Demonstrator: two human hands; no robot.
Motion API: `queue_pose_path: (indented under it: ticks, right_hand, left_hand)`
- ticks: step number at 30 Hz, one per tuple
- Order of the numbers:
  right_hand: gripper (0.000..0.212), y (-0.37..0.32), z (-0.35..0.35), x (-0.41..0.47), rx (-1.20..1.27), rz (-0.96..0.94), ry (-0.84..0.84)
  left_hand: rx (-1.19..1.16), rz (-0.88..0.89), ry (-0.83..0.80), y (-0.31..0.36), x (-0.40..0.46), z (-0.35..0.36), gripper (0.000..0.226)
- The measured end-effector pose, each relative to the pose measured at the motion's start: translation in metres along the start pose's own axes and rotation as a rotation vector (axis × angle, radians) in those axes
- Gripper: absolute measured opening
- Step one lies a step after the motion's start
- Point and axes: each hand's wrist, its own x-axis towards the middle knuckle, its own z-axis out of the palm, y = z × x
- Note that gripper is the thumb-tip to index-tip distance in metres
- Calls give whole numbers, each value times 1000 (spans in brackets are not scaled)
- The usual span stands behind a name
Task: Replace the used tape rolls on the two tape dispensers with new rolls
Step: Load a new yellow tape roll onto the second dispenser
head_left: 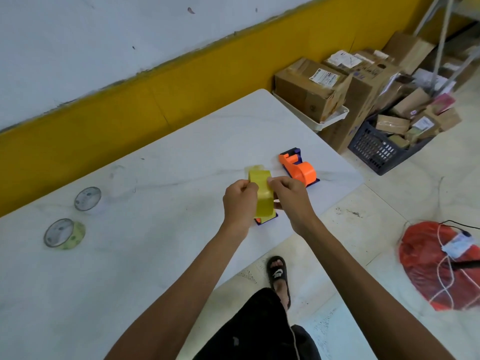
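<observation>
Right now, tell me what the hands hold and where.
Both hands, left hand and right hand, pinch the yellow tape roll by its opposite sides, over a dispenser.

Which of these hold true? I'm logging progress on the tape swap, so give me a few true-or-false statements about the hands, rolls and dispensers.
1. Both hands, left hand and right hand, hold the yellow tape roll. True.
2. The orange plastic tape dispenser is being held. False: it stands untouched on the white table.
3. Two clear tape rolls lie at the table's left. True.
4. The dark plastic crate sits on the table. False: it is on the floor.
</observation>
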Motion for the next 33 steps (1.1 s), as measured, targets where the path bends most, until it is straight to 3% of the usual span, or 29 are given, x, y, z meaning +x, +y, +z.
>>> queue_pose_path:
  ticks: [14, 26, 33]
  right_hand:
    - [20, -23, -87, 96, -133, 149, -147]
    - [18, -37, -142, 139, -158, 223, -300]
    - [24, -49, -186, 186, -147, 232, -473]
  left_hand:
    - [-129, -143, 107, 26, 46, 115, 18]
    - [-78, -108, 197, 33, 50, 173, 17]
    - [-153, -164, 346, 63, 63, 227, 20]
